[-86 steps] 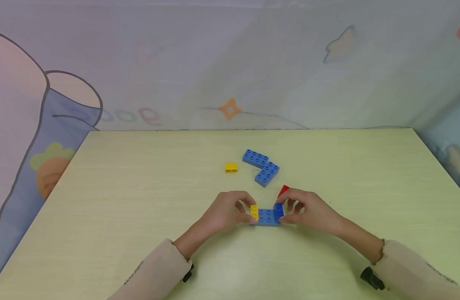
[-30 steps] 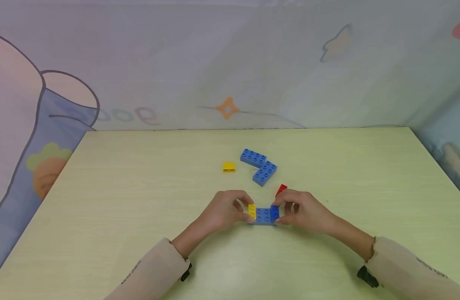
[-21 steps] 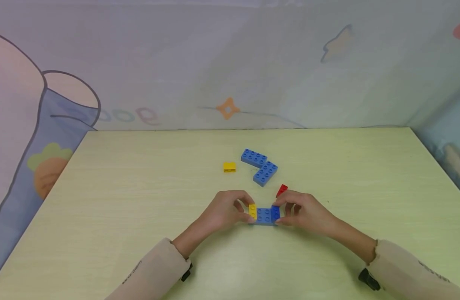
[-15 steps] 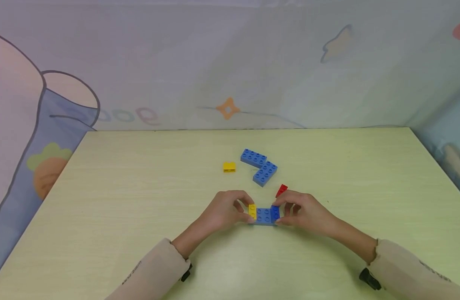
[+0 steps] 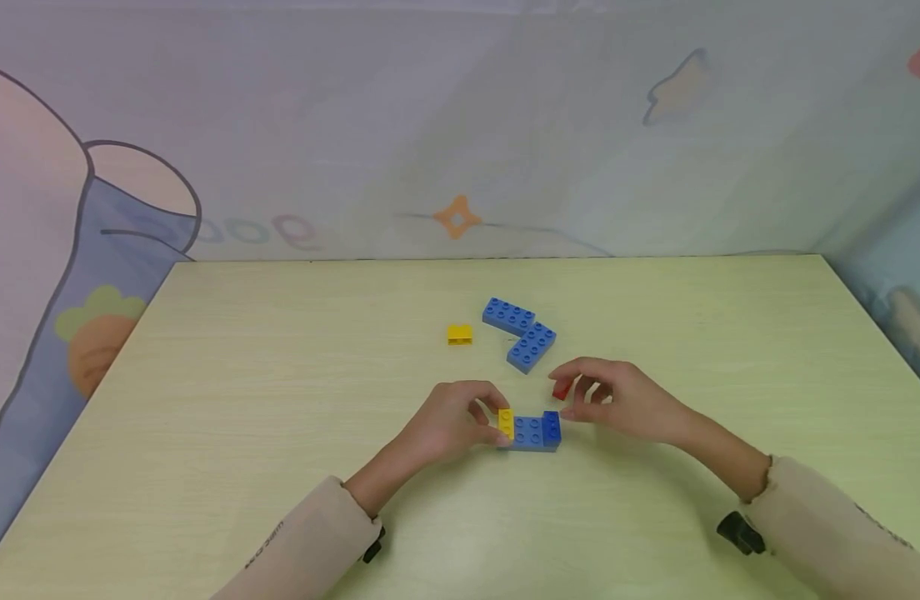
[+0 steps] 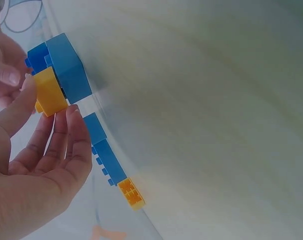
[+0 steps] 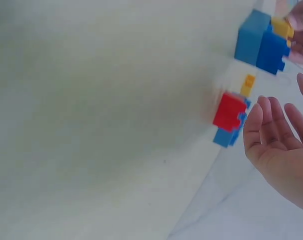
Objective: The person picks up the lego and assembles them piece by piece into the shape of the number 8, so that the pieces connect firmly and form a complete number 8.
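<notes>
My left hand (image 5: pixel 454 423) pinches the small yellow brick (image 5: pixel 506 423) at the left end of a long light-blue brick (image 5: pixel 528 432); thumb and fingers lie on either side in the left wrist view. A small dark-blue brick (image 5: pixel 552 427) sits on the right end of the light-blue one, with nobody holding it. Just beyond it my right hand (image 5: pixel 627 402) hovers over a red brick (image 5: pixel 561 391), partly covered by the fingers in the head view. From the right wrist, the red brick (image 7: pixel 229 111) stands apart from the loosely spread fingers.
Farther back on the pale wooden table (image 5: pixel 280 367) lie two long light-blue bricks, one flat-angled (image 5: pixel 508 316) and one slanted brick (image 5: pixel 531 348), close together. Left of them is a loose yellow brick (image 5: pixel 460 335) on its side. A printed cloth (image 5: pixel 340 125) rises behind the table.
My right hand has released the dark-blue brick and moved away from me, up to the red brick. The left hand keeps its hold on the yellow brick.
</notes>
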Tool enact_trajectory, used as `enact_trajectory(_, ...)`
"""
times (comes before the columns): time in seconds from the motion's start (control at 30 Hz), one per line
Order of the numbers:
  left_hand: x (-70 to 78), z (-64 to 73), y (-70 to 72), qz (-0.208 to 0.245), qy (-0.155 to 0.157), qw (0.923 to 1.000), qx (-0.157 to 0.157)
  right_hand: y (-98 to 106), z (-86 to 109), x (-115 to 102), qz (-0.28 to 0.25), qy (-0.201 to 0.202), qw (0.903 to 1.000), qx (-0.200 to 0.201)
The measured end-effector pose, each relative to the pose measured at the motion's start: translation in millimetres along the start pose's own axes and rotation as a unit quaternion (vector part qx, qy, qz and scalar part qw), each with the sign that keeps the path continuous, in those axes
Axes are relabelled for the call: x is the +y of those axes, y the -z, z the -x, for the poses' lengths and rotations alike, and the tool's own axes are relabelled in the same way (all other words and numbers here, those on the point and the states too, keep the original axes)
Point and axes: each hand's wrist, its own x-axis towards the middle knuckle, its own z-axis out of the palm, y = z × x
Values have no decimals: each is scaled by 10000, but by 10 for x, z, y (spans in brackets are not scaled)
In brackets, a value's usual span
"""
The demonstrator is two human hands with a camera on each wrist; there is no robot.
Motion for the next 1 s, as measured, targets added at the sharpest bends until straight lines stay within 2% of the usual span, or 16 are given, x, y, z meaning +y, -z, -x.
enact_trajectory(0.2, 2, 0, -2, -27, 50, 10000, -13, 204, -112, 24, 287, -142, 9991, 263)
enact_trajectory(0.4, -9, -3, -4, -3, 36, 10000, -12, 282, -212, 128, 348, -216, 9982, 427)
enact_trajectory(1.0, 8, -13, -3, -4, 86, 10000, -38, 282, -514, 363, 826, -589, 9947, 191)
